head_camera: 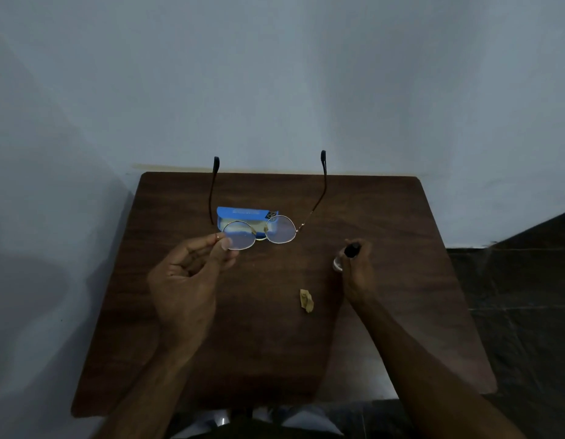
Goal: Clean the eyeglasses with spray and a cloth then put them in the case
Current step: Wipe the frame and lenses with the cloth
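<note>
— Eyeglasses (276,231)?
— Held up over the far middle of the wooden table (274,343), round thin-rimmed lenses facing the camera, both temples unfolded and pointing away toward the wall (274,74), dark tips showing above the table's far edge

— Held how?
— Pinched by the left hand (186,280) at the outer rim of the left lens, thumb and forefinger clamped together on the frame, other fingers curled loosely into the palm

— Case (243,217)?
— Blue, open, resting on the table's far part, pale lining visible; seen partly through and behind the lenses, so touching or apart from the glasses impossible to tell

— Spray?
— Small spray bottle (346,256) in the right hand (358,274), right of the glasses and well apart from them; dark cap up top, clear body below, fingers wrapped tight around it. Standing on the table or lifted just off it: cannot tell in this dim light

— Cloth?
— Small crumpled tan cloth (307,300) lying on the table, nearer than the bottle and just left of the right wrist, touched by neither hand

— Anything else?
— Dark floor (528,312) to the right of the table, and pale clothing at the near edge, between the two forearms
</note>
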### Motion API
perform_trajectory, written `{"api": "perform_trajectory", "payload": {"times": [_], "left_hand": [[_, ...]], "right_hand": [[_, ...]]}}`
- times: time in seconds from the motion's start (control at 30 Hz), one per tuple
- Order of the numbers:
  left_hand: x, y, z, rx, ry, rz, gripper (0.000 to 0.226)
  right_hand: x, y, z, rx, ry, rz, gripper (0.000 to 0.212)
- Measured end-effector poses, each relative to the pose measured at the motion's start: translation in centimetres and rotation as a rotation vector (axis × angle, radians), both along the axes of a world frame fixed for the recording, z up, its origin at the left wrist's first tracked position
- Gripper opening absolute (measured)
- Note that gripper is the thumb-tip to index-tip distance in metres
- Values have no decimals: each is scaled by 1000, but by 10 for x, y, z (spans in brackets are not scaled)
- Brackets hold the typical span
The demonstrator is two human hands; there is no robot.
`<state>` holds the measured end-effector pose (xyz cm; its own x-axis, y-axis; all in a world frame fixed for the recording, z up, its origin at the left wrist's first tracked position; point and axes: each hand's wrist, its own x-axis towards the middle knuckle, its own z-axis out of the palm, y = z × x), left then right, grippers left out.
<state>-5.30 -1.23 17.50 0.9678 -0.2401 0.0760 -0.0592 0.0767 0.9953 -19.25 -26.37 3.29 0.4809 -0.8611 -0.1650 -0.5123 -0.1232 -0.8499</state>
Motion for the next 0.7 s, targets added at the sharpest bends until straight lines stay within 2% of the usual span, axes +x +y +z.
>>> {"api": "perform_trajectory", "payload": {"times": [0.07,0.2,0.27,0.33,0.4,0.47,0.53,0.57,0.7], "left_hand": [[1,-1,0,-7,-2,-9,21],[1,-3,2,-16,-4,-18,22],[1,-4,2,-27,8,-24,21],[1,-3,3,-42,18,-34,20],[1,-2,4,-53,21,-42,20],[1,1,3,-65,32,-42,21],[2,5,3,-68,40,-40,21],[3,6,2,-66,42,-44,20],[1,11,3,-68,48,-71,18]], "right_hand": [[-2,-2,-7,-1,21,-4,29],[-6,-3,-19,40,22,14,63],[-10,-1,-24,-10,36,19,78],[-17,2,-29,-86,45,-54,82],[-26,17,-27,-68,28,-219,78],[-34,40,-28,-87,78,-286,52],[-39,62,-38,-121,179,-176,18],[-39,71,-43,-111,209,-107,12],[-25,85,-52,-105,292,100,14]]}}
